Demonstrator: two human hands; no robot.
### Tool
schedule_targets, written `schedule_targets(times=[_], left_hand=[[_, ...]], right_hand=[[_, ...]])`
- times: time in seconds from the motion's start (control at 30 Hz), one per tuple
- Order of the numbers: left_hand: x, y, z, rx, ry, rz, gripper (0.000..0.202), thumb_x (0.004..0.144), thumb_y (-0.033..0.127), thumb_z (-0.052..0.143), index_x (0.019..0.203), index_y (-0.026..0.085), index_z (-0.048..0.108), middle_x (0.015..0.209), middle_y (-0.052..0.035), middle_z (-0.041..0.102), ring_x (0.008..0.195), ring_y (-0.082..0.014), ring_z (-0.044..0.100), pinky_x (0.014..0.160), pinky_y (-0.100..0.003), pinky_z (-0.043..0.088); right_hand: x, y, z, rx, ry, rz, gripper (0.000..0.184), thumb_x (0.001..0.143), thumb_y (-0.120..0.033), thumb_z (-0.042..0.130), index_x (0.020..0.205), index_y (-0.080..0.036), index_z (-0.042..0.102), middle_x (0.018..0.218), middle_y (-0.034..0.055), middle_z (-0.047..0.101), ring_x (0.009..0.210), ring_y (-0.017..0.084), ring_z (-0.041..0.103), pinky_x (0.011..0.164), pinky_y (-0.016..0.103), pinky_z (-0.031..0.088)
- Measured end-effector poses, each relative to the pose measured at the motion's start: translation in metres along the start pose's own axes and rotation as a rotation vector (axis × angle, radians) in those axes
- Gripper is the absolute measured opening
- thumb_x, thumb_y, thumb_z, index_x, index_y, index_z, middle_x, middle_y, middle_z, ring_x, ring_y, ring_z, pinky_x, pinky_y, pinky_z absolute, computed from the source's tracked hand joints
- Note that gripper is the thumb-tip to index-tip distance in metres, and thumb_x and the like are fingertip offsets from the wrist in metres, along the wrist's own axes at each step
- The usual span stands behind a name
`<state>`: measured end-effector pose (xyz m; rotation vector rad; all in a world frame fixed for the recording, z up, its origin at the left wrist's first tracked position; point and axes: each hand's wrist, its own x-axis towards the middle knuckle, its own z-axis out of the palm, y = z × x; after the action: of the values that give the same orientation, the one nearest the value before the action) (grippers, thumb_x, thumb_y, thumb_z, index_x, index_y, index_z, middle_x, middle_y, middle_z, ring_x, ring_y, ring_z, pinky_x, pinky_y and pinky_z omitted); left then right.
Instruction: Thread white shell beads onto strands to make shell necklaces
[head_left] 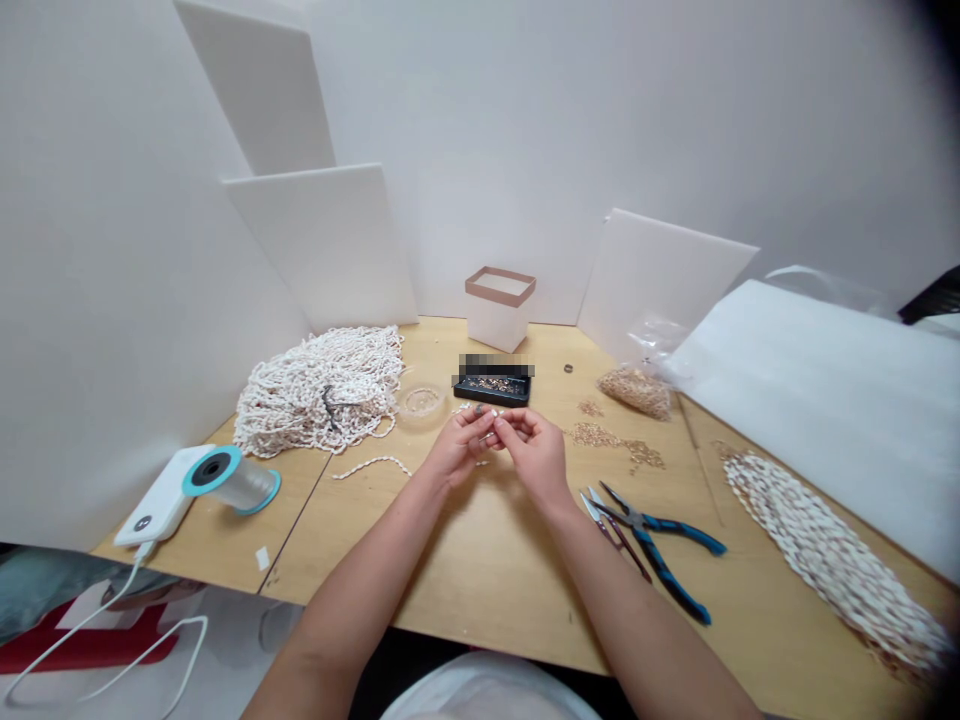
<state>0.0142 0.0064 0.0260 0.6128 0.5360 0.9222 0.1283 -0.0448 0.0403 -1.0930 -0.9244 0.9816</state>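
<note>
My left hand (463, 445) and my right hand (534, 448) meet above the middle of the wooden table, fingers closed in a pinch. Between the fingertips shows a small piece of white bead strand (494, 415), mostly hidden. Just beyond them lies a black open box (491, 398) holding small gold-coloured pieces. To its left stands a clear round dish (421, 403). A short twisted white bead strand (373, 462) lies left of my left hand. Loose gold-coloured bits (600, 437) are scattered to the right of my right hand.
Left are a heap of white bead strands (315, 390), a spool of clear line (238, 482) and a white power bank (161, 505) with cable. Right are blue-handled pliers (660, 530), small scissors (619, 530), a bag of gold pieces (636, 390) and bundled strands (825, 550). A white box (498, 322) stands behind.
</note>
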Motion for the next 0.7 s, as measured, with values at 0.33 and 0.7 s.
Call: schedule_targets(times=[0.33, 0.7], left_hand=[[-0.0004, 0.0011, -0.0026, -0.005, -0.018, 0.015, 0.025, 0.07, 0.021, 0.08, 0.085, 0.013, 0.063, 0.082, -0.0022, 0.066, 0.066, -0.0106, 0.061, 0.059, -0.024, 0.047], [-0.0046, 0.0009, 0.0057, 0.025, -0.014, 0.014, 0.029, 0.065, 0.024, 0.083, 0.082, 0.013, 0.062, 0.079, -0.0017, 0.064, 0.061, -0.01, 0.058, 0.055, -0.024, 0.046]], right_hand=[[-0.0008, -0.0053, -0.0032, -0.013, -0.059, 0.023, 0.031, 0.076, -0.041, 0.074, 0.091, -0.014, 0.068, 0.081, 0.0075, 0.073, 0.067, 0.018, 0.069, 0.064, 0.028, 0.057], [-0.0027, -0.0032, -0.0025, -0.06, -0.048, -0.008, 0.027, 0.079, -0.04, 0.071, 0.089, -0.015, 0.067, 0.076, 0.0058, 0.07, 0.058, 0.014, 0.063, 0.053, 0.024, 0.05]])
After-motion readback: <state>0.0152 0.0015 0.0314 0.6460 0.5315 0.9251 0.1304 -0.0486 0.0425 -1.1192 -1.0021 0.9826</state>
